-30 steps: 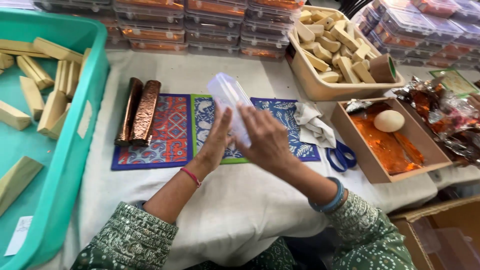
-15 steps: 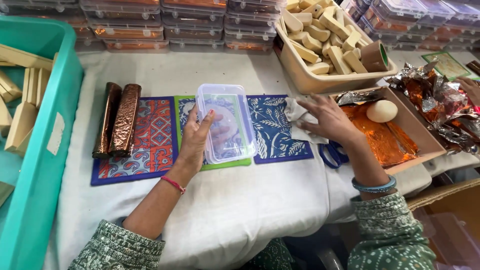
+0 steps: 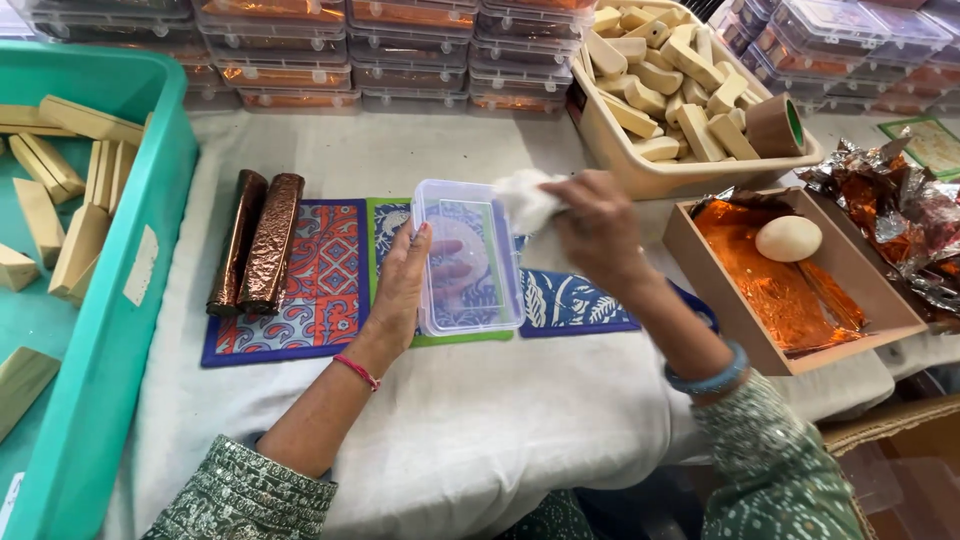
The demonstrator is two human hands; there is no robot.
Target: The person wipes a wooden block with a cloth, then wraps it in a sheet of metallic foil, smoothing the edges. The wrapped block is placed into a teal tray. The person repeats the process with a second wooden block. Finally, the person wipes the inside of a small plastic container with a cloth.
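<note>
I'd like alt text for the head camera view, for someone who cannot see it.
A person's left hand holds a clear plastic box over patterned mats while the right hand brings a white cloth to it. Two copper-foil bars lie to the left.

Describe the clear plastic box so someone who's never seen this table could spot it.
On the white-clothed table, find the row of patterned mats. The clear rectangular plastic box is held over the middle one by the left hand. Unlike the stacked boxes behind, it is empty and see-through.
</note>
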